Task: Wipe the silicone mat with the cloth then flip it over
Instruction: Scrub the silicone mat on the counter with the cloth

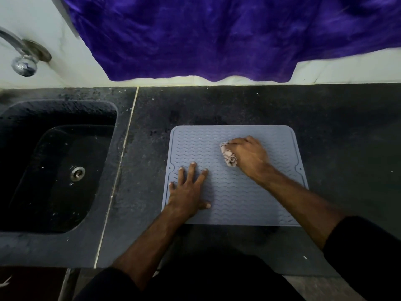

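Right now I see the grey-blue wave-ribbed silicone mat (236, 192) flat on the dark speckled stone counter (325, 131), bare counter all round; my left hand (187, 192) presses it with fingers spread, my right hand (249, 155) grips the crumpled pale patterned cloth (227, 154); the black sink (54, 166) lies well left.

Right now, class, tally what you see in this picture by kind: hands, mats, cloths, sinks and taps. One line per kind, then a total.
Hands: 2, the left hand flat on the mat and the right hand gripping the cloth
Mats: 1, the grey silicone mat
Cloths: 2, the wiping cloth and the purple cloth
Sinks: 1, the black sink
Taps: 1, the tap
Total: 7
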